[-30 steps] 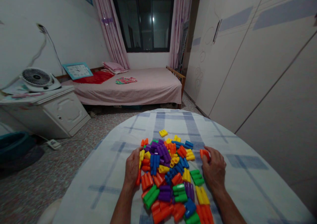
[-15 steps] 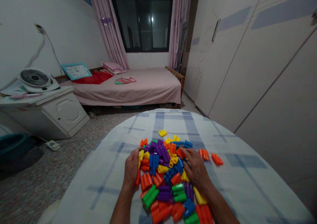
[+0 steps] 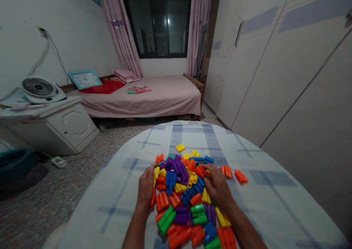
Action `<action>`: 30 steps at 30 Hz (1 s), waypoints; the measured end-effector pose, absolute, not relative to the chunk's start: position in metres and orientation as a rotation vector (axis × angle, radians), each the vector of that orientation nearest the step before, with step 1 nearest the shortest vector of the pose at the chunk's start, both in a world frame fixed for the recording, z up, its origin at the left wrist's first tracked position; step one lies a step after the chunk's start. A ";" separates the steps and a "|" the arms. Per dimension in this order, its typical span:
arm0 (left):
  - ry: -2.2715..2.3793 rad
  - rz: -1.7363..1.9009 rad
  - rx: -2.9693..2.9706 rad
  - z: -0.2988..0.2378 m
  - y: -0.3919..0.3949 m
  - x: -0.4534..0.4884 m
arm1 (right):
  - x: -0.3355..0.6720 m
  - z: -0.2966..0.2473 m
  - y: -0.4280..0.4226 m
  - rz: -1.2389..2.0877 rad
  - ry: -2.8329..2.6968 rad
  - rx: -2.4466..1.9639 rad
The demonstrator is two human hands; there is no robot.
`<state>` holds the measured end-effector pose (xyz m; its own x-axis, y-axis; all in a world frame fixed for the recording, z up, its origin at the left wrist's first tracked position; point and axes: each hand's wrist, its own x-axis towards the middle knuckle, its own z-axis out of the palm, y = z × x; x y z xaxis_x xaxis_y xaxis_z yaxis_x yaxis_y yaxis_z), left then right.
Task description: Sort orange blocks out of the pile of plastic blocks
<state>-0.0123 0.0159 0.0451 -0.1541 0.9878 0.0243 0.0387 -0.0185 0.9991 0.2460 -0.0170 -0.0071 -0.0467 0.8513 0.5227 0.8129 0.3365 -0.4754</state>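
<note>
A bedroom, with a cloth-covered tabletop point(image 3: 275, 208) up front. Most of the blocks point(image 3: 187, 197) lie in one mixed pile; two orange blocks point(image 3: 233, 174) sit apart at its right. The left hand point(image 3: 145, 186) rests spread against the pile's edge; the right hand point(image 3: 218, 186) curls over orange pieces, unsorted bulk remaining.

Multicoloured blocks point(image 3: 187, 194) on seemingly blue-checked white cloth point(image 3: 275, 205).

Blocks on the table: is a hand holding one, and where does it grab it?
It cannot be told for sure. The right hand curls over the pile of blocks; its fingertips hide any hold. The left hand rests flat against the pile's edge.
</note>
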 end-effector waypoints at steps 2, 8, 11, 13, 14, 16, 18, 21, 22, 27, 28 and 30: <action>1.338 1.322 1.169 0.043 0.016 -0.012 | 0.244 -0.005 -0.017 0.045 -1.880 -1.433; 1.333 1.307 1.140 0.037 0.017 -0.012 | 0.241 -0.004 -0.017 0.002 -1.862 -1.424; 1.295 1.323 1.097 0.037 0.016 -0.010 | 0.240 -0.004 -0.017 0.015 -1.833 -1.434; 1.270 1.327 1.098 0.037 0.015 -0.010 | 0.240 -0.005 -0.016 0.014 -1.813 -1.425; 1.267 1.325 1.104 0.037 0.015 -0.010 | 0.239 -0.005 -0.016 0.012 -1.803 -1.418; 1.275 1.315 1.121 0.036 0.016 -0.011 | 0.239 -0.006 -0.016 0.006 -1.791 -1.402; 1.285 1.304 1.140 0.036 0.016 -0.012 | 0.240 -0.006 -0.016 -0.009 -1.759 -1.414; 1.308 1.297 1.176 0.035 0.017 -0.014 | 0.248 -0.002 -0.017 -0.116 -1.593 -1.506; 1.322 1.297 1.190 0.035 0.018 -0.014 | 0.253 0.000 -0.018 -0.167 -1.512 -1.552; 1.328 1.316 1.203 0.031 0.020 -0.016 | 0.278 0.004 -0.023 -0.350 -1.216 -1.802; 1.324 1.317 1.196 0.031 0.020 -0.016 | 0.280 0.004 -0.023 -0.370 -1.198 -1.820; 1.324 1.309 1.183 0.033 0.019 -0.015 | 0.280 0.003 -0.023 -0.385 -1.212 -1.802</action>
<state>-0.0150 0.0192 0.0330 -0.1348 0.9906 0.0240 0.0352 -0.0195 0.9992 0.2802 -0.0230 0.0030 0.4706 0.5744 0.6698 0.8558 -0.1122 -0.5050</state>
